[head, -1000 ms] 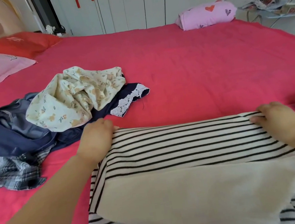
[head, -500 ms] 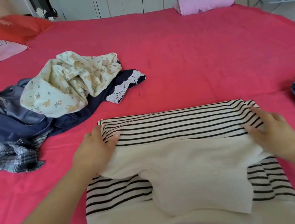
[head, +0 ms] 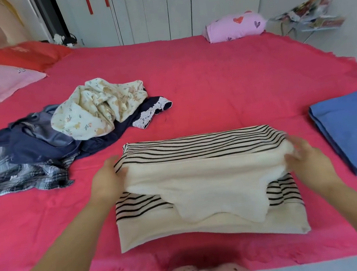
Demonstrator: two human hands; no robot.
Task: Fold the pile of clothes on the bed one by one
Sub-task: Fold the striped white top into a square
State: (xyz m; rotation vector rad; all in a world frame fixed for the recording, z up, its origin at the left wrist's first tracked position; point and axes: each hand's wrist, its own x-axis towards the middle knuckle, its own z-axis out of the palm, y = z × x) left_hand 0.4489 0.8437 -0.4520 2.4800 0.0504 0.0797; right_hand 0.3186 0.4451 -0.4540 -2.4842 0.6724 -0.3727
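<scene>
The red bed (head: 222, 78) carries everything. Near the middle of its near edge lies the striped top (head: 197, 146), folded over so a cream layer faces up. The unfolded pile of clothes (head: 59, 140) sits toward the left edge, and a folded blue garment (head: 351, 131) lies by the right edge. The left hand (head: 108, 182) grips the top's left end, thumb over the cream layer. The right hand (head: 307, 158) touches the right end, too blurred to tell whether it pinches or presses.
</scene>
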